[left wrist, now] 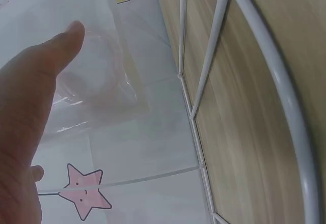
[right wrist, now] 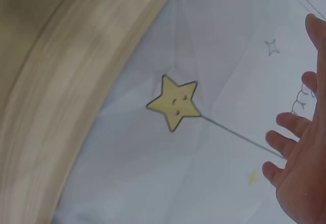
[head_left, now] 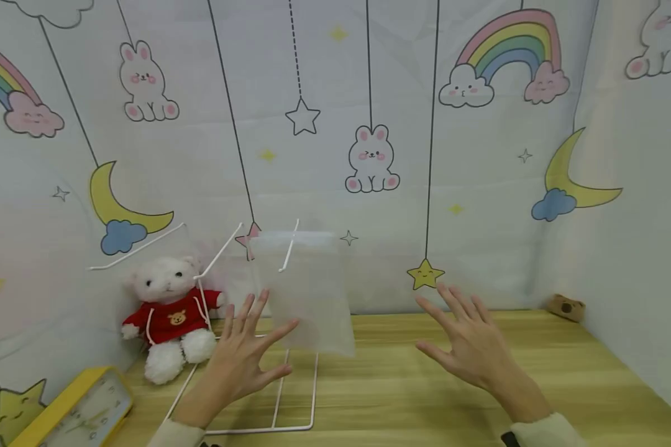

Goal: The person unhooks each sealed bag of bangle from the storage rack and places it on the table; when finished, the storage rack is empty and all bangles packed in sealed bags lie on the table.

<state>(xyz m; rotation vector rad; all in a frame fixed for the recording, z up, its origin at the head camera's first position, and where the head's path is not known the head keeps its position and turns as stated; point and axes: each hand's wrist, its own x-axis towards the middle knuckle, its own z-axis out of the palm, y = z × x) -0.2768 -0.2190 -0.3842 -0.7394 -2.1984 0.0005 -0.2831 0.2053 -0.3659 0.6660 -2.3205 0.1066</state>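
Note:
A translucent plastic bag (head_left: 313, 304) hangs from a prong of a white wire rack (head_left: 291, 428); in the left wrist view the bag (left wrist: 94, 89) shows a faint round outline. My left hand (head_left: 240, 360) is raised in front of the rack with its fingers spread, fingertips overlapping the bag's left edge in the head view. In the left wrist view its thumb (left wrist: 30, 86) stands extended and holds nothing. To the right, my right hand (head_left: 472, 344) hovers over the wooden table (head_left: 391, 397), fingers apart and nothing in them.
A white plush bear (head_left: 168, 310) in a red sweater sits behind the rack on the left. A yellow clock (head_left: 78, 416) stands at the front left. At the back right corner lies a small brown animal-faced object (head_left: 566, 308). A printed cloth (head_left: 492, 248) encloses the table.

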